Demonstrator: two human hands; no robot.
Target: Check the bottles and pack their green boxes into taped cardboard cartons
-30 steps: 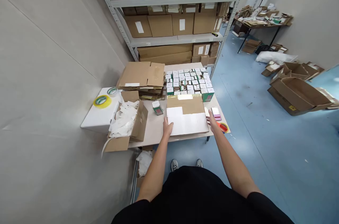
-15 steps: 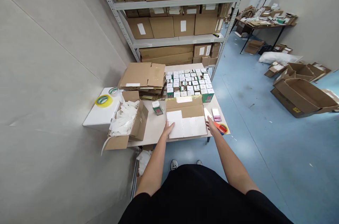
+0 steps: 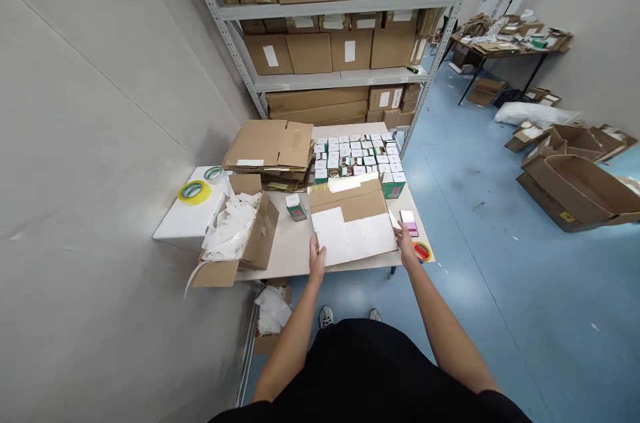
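Observation:
A brown cardboard box (image 3: 350, 201) with white labels over its near top lies in front of me on the pale table (image 3: 290, 246). My left hand (image 3: 317, 256) grips its near left corner, fingers curled around the edge. My right hand (image 3: 405, 240) presses against its near right edge, fingers closed on the side. The box sits slightly tilted, its left end lifted. Behind it stand several small white and green cartons (image 3: 357, 157) in rows.
A single small green carton (image 3: 296, 205) stands left of the box. An open box of white packets (image 3: 235, 233), tape rolls (image 3: 194, 191), flattened cardboard (image 3: 270, 146), a pink item (image 3: 409, 221) and an orange tape dispenser (image 3: 423, 251) surround it. Shelving with cartons (image 3: 330, 49) stands behind.
Both hands have shifted to the box's near corners and taken hold. The box has turned slightly and tilted compared with a second ago.

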